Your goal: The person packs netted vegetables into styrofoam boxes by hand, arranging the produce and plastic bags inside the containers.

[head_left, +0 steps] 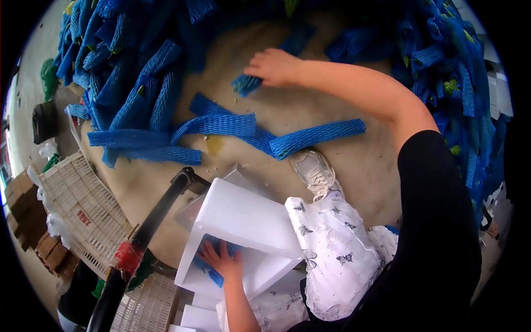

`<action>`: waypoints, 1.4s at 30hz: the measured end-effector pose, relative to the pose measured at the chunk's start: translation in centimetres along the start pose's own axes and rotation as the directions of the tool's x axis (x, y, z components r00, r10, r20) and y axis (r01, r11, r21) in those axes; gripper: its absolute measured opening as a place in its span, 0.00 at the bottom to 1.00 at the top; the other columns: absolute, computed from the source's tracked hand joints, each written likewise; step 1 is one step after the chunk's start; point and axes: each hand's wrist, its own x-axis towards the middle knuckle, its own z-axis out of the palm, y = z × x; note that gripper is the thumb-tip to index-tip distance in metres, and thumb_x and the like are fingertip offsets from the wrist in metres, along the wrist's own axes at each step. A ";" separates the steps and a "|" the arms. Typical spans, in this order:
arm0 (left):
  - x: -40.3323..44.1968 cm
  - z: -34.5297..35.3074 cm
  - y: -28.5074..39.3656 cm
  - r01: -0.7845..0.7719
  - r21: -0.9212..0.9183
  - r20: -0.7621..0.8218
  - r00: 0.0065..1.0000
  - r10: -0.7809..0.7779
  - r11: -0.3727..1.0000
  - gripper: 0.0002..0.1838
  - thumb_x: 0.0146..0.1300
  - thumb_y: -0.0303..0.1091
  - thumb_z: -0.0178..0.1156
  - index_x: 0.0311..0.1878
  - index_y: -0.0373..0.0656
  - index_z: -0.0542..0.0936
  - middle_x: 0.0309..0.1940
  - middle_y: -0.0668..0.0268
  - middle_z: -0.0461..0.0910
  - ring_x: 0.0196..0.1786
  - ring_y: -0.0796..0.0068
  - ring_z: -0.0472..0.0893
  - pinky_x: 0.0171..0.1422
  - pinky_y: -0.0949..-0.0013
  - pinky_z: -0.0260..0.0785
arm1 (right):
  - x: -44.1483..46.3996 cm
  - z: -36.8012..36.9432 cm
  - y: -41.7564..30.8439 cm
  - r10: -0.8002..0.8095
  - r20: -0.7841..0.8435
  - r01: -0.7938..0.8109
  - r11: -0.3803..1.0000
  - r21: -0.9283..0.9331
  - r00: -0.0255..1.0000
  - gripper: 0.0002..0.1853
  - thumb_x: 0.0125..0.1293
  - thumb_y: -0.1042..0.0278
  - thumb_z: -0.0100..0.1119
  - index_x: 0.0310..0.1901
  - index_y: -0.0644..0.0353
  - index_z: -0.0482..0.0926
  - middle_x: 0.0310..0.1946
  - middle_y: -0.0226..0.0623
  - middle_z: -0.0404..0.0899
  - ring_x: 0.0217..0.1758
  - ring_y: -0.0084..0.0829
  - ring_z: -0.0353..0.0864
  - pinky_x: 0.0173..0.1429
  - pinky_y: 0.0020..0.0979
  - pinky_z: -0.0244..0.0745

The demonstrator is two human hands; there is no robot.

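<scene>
My right hand (274, 67) has its fingers curled round a long piece in a blue foam-net sleeve (246, 84), over the floor. My left hand (222, 262) reaches into a white foam box (251, 216) that lies tilted by my leg. Its fingers are spread on blue net-sleeved pieces (213, 276) inside; the box wall hides part of them. Between the box and my right hand, several more blue net-sleeved pieces (321, 136) lie crossed on the floor.
Big heaps of blue net-sleeved pieces (124, 72) rise at the left and right, some with green tips. A black bar with red tape (128, 257) slants beside the box. A white plastic crate (83, 205) stands at left. My shoe (315, 170) is on the tan floor (365, 177).
</scene>
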 end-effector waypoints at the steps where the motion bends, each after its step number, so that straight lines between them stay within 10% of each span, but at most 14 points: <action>1: 0.4 0.0 0.0 -0.024 0.003 -0.049 0.998 0.024 1.000 0.31 0.53 0.42 0.64 0.61 0.45 0.69 0.73 0.46 0.48 0.74 0.35 0.46 0.74 0.28 0.30 | -2.4 -0.5 -3.0 -0.150 0.099 0.151 0.989 -0.003 0.984 0.24 0.55 0.55 0.64 0.53 0.50 0.73 0.40 0.33 0.75 0.51 0.36 0.74 0.55 0.37 0.69; 4: 0.3 -0.3 0.1 0.025 -0.012 -0.037 0.999 -0.025 1.000 0.31 0.47 0.41 0.68 0.57 0.48 0.72 0.69 0.44 0.54 0.72 0.34 0.52 0.72 0.26 0.34 | -8.9 2.2 -8.2 -0.041 0.243 0.009 0.991 0.132 0.969 0.26 0.57 0.48 0.62 0.54 0.51 0.73 0.44 0.33 0.77 0.54 0.35 0.74 0.56 0.38 0.68; 6: 0.3 -0.2 -0.3 -0.017 -0.007 -0.034 0.999 0.017 1.000 0.32 0.54 0.40 0.63 0.63 0.46 0.68 0.73 0.45 0.47 0.74 0.36 0.45 0.74 0.29 0.29 | -11.8 2.4 -8.9 0.222 -0.116 -0.200 0.963 0.182 0.968 0.31 0.58 0.53 0.62 0.62 0.51 0.68 0.49 0.37 0.76 0.57 0.39 0.72 0.62 0.43 0.66; 12: 1.1 0.4 -0.7 -0.062 0.015 -0.106 0.992 0.063 0.998 0.35 0.54 0.41 0.62 0.67 0.47 0.67 0.73 0.46 0.47 0.75 0.38 0.46 0.74 0.31 0.29 | -18.6 0.4 -7.3 0.482 -0.069 -0.473 0.873 0.116 0.873 0.31 0.58 0.59 0.61 0.64 0.52 0.66 0.57 0.36 0.75 0.57 0.41 0.74 0.59 0.39 0.69; 14: 1.0 -0.3 -0.1 -0.007 0.029 -0.033 0.999 0.008 1.000 0.35 0.53 0.39 0.61 0.67 0.47 0.67 0.73 0.47 0.48 0.75 0.38 0.46 0.74 0.31 0.29 | -18.2 -2.5 -7.6 0.558 0.369 -0.661 0.525 0.536 0.743 0.28 0.64 0.58 0.57 0.64 0.53 0.66 0.57 0.36 0.75 0.54 0.37 0.77 0.54 0.36 0.72; 15: 1.0 -0.1 0.0 0.003 0.013 -0.054 0.999 -0.002 1.000 0.35 0.52 0.39 0.61 0.66 0.47 0.68 0.73 0.47 0.48 0.74 0.38 0.47 0.74 0.31 0.29 | -18.8 -1.8 -7.6 0.536 0.285 -0.457 0.220 0.862 0.795 0.28 0.68 0.56 0.52 0.68 0.55 0.62 0.39 0.34 0.83 0.40 0.26 0.81 0.46 0.27 0.75; 16: 1.0 0.2 -0.2 -0.009 0.024 -0.079 0.997 0.011 1.000 0.35 0.52 0.38 0.61 0.66 0.48 0.68 0.74 0.47 0.48 0.75 0.39 0.47 0.74 0.31 0.29 | -19.0 -2.7 -8.2 0.535 0.281 -0.454 0.224 0.862 0.797 0.28 0.68 0.56 0.52 0.68 0.55 0.62 0.39 0.34 0.83 0.40 0.26 0.81 0.46 0.27 0.75; 18: 1.1 0.4 -0.1 0.016 0.025 -0.109 0.994 -0.013 1.000 0.35 0.50 0.44 0.64 0.65 0.52 0.71 0.73 0.48 0.51 0.75 0.42 0.50 0.75 0.32 0.30 | -19.2 -5.5 -9.2 0.490 0.482 -0.299 -0.406 0.863 0.726 0.28 0.69 0.58 0.49 0.69 0.55 0.61 0.41 0.32 0.81 0.42 0.22 0.79 0.47 0.25 0.73; 20: 1.1 0.2 0.4 0.032 0.017 -0.112 0.993 -0.030 0.999 0.35 0.50 0.44 0.64 0.65 0.53 0.70 0.73 0.48 0.51 0.75 0.42 0.50 0.75 0.32 0.29 | -20.3 -3.7 -10.0 0.510 0.524 -0.361 -0.388 0.848 0.682 0.30 0.64 0.59 0.54 0.68 0.55 0.62 0.42 0.35 0.81 0.44 0.28 0.80 0.48 0.28 0.74; 22: 1.4 0.2 1.0 0.054 0.013 -0.106 0.993 -0.052 0.998 0.36 0.50 0.44 0.64 0.66 0.53 0.70 0.73 0.48 0.51 0.75 0.42 0.50 0.75 0.32 0.29 | -19.3 -1.9 -11.9 0.603 0.251 -0.578 0.439 0.688 0.757 0.34 0.56 0.59 0.61 0.64 0.56 0.65 0.42 0.40 0.81 0.45 0.32 0.80 0.52 0.31 0.74; 26: 1.4 0.5 0.0 0.049 0.012 -0.089 0.995 -0.048 0.999 0.36 0.51 0.37 0.63 0.68 0.51 0.67 0.74 0.50 0.48 0.75 0.42 0.47 0.75 0.33 0.30 | -19.7 -1.9 -9.9 0.682 0.265 -0.658 0.411 0.632 0.681 0.31 0.48 0.61 0.63 0.58 0.58 0.72 0.50 0.46 0.77 0.52 0.41 0.77 0.58 0.34 0.71; 30: 1.4 0.6 -0.5 -0.009 0.005 -0.117 0.993 0.010 1.000 0.35 0.53 0.38 0.62 0.67 0.52 0.68 0.74 0.50 0.48 0.75 0.41 0.47 0.75 0.33 0.31 | -19.6 -0.1 -6.3 0.642 0.268 -0.694 0.686 0.218 0.718 0.35 0.52 0.62 0.64 0.63 0.54 0.66 0.55 0.46 0.73 0.57 0.48 0.73 0.59 0.41 0.71; 36: 1.6 1.3 -0.9 -0.011 -0.006 -0.144 0.990 0.010 1.000 0.35 0.51 0.40 0.65 0.66 0.54 0.69 0.74 0.52 0.49 0.75 0.45 0.49 0.75 0.33 0.33 | -19.8 5.7 -7.7 0.691 0.030 -0.628 0.638 0.447 0.723 0.31 0.52 0.66 0.65 0.59 0.52 0.68 0.54 0.47 0.74 0.54 0.47 0.76 0.56 0.41 0.73; 42: 0.1 -6.0 -1.0 0.028 -0.423 -0.135 0.986 -0.094 0.906 0.35 0.54 0.28 0.63 0.68 0.49 0.67 0.71 0.57 0.60 0.72 0.54 0.60 0.77 0.52 0.46 | -13.3 -11.7 -19.7 0.236 -0.461 0.128 0.766 0.630 0.856 0.32 0.49 0.76 0.70 0.57 0.54 0.70 0.50 0.43 0.77 0.47 0.41 0.81 0.52 0.34 0.76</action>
